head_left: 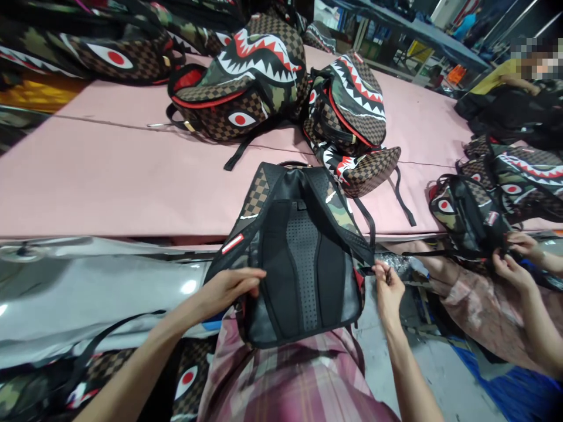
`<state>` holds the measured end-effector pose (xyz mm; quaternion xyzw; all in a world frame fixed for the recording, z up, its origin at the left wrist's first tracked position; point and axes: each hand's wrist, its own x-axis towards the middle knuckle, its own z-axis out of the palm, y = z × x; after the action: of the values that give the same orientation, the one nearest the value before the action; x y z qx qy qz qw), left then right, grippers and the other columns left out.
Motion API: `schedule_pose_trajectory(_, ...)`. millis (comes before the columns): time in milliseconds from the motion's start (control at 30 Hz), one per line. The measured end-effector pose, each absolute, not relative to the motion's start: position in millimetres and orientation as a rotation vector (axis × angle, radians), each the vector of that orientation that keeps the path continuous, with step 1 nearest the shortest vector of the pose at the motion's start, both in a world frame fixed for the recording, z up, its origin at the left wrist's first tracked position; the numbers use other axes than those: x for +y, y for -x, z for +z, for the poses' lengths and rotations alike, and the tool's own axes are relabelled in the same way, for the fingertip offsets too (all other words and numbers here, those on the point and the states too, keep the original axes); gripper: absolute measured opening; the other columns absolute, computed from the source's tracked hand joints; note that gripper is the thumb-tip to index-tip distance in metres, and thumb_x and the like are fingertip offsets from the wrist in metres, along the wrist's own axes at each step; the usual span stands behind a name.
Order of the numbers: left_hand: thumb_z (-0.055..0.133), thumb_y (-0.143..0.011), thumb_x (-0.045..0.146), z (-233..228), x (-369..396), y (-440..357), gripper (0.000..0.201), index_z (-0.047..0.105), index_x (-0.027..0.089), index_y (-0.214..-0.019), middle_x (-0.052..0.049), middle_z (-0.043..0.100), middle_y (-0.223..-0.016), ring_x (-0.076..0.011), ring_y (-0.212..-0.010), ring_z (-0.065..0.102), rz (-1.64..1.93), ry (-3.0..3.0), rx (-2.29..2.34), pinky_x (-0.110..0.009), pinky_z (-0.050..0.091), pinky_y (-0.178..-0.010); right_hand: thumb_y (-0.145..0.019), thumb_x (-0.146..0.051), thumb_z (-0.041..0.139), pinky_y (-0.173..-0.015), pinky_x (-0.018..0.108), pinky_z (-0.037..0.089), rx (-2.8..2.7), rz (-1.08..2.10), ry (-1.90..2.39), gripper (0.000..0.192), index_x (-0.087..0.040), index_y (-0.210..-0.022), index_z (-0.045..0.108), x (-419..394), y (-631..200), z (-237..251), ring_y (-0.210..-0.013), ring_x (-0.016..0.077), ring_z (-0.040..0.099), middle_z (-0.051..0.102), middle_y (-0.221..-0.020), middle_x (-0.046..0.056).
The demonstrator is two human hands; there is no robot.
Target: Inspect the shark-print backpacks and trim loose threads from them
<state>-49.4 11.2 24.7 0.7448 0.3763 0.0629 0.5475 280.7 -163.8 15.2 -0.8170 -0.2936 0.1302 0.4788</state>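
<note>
A black, checkered and camouflage backpack [303,252] lies back-panel up against my lap and the edge of the pink table [109,181]. My left hand [231,288] grips its left side near the lower corner. My right hand [387,286] pinches a black strap end [370,266] at the backpack's right side.
Two shark-mouth backpacks [246,76] [352,111] sit on the pink table beyond it. Another person's hands [516,258] hold a similar bag [466,217] at the right. More bags lie far left, far right, and by my left knee [185,375]. A shiny plastic sheet [88,293] covers the left.
</note>
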Motion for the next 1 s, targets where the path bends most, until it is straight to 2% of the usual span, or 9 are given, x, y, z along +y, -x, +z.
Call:
schedule_pose_trajectory(100,0.043,-0.075,0.049,33,11,70,0.038,0.065,0.02,-0.087,-0.007,0.064,-0.112,-0.0239,-0.101,0.058,0.434,-1.634,1.235,-0.034,0.048,-0.084,-0.078,-0.043,0.053,-0.083,0.034,0.045,-0.823,0.37,2.038,0.04,-0.015,-0.106,0.064,-146,-309,18,-0.095,0.0227,0.06,0.067,-0.105,0.01)
schedule_pose_trajectory(200,0.05,-0.064,0.052,19,14,73,0.051,0.058,0.016,-0.1,-0.013,0.065,-0.104,-0.029,-0.099,0.058,0.588,-1.668,1.565,-0.041,0.047,-0.085,-0.075,-0.041,0.058,-0.083,0.035,0.045,-1.025,0.461,2.178,0.039,-0.02,-0.107,0.064,-128,-318,25,-0.096,0.0237,0.061,0.067,-0.106,0.007)
schedule_pose_trajectory(333,0.055,-0.059,0.056,22,-5,55,0.044,0.062,0.021,-0.085,-0.006,0.068,-0.083,-0.0271,-0.083,0.063,0.397,-1.656,1.496,-0.034,0.051,-0.07,-0.073,-0.038,0.061,-0.077,0.031,0.045,-1.258,0.473,2.228,0.032,-0.022,-0.101,0.066,-125,-284,48,-0.088,0.0233,0.063,0.07,-0.095,0.005)
schedule_pose_trajectory(500,0.049,-0.066,0.063,39,-38,3,0.047,0.061,0.018,-0.075,-0.004,0.067,-0.072,-0.0239,-0.076,0.063,0.226,-1.266,1.13,-0.031,0.05,-0.066,-0.081,-0.031,0.051,-0.059,0.022,0.04,-1.285,0.994,1.949,0.019,-0.018,-0.087,0.064,-127,-219,49,-0.066,0.0154,0.061,0.066,-0.07,0.0)
schedule_pose_trajectory(700,0.04,-0.066,0.06,-7,-33,-31,0.039,0.044,0.022,-0.057,-0.002,0.059,-0.057,-0.0216,-0.06,0.057,0.207,-1.665,1.362,-0.031,0.043,-0.059,-0.085,-0.034,0.05,-0.06,0.023,0.036,-1.363,0.915,2.058,0.023,-0.02,-0.074,0.066,-112,-227,29,-0.067,0.016,0.061,0.066,-0.068,0.0)
schedule_pose_trajectory(767,0.037,-0.068,0.06,-12,-29,-30,0.039,0.039,0.023,-0.054,-0.001,0.055,-0.054,-0.0199,-0.057,0.055,0.144,-1.715,1.35,-0.029,0.041,-0.056,-0.087,-0.033,0.046,-0.064,0.023,0.038,-1.393,0.772,2.075,0.025,-0.021,-0.081,0.068,-94,-246,29,-0.074,0.0164,0.061,0.067,-0.077,0.001)
schedule_pose_trajectory(867,0.038,-0.067,0.061,-8,-30,-29,0.04,0.039,0.023,-0.054,0.0,0.056,-0.055,-0.0199,-0.059,0.056,0.111,-1.72,1.34,-0.028,0.041,-0.057,-0.085,-0.017,0.045,-0.072,0.023,0.039,-1.403,0.555,2.098,0.027,-0.024,-0.103,0.064,-53,-269,23,-0.088,0.0162,0.059,0.065,-0.102,0.003)
schedule_pose_trajectory(933,0.039,-0.068,0.061,-3,-32,-28,0.04,0.043,0.022,-0.057,-0.001,0.058,-0.057,-0.0219,-0.062,0.058,0.113,-1.691,1.347,-0.029,0.043,-0.058,-0.078,-0.01,0.048,-0.071,0.024,0.039,-1.437,0.561,2.101,0.03,-0.024,-0.1,0.065,-29,-276,13,-0.086,0.0165,0.059,0.062,-0.104,0.003)
schedule_pose_trajectory(1000,0.042,-0.067,0.06,1,-34,-23,0.039,0.051,0.022,-0.064,-0.003,0.064,-0.065,-0.0252,-0.071,0.062,0.163,-1.638,1.366,-0.031,0.046,-0.064,-0.074,-0.009,0.051,-0.07,0.025,0.04,-1.418,0.595,2.09,0.025,-0.021,-0.089,0.066,-16,-281,2,-0.08,0.0162,0.059,0.063,-0.098,0.003)
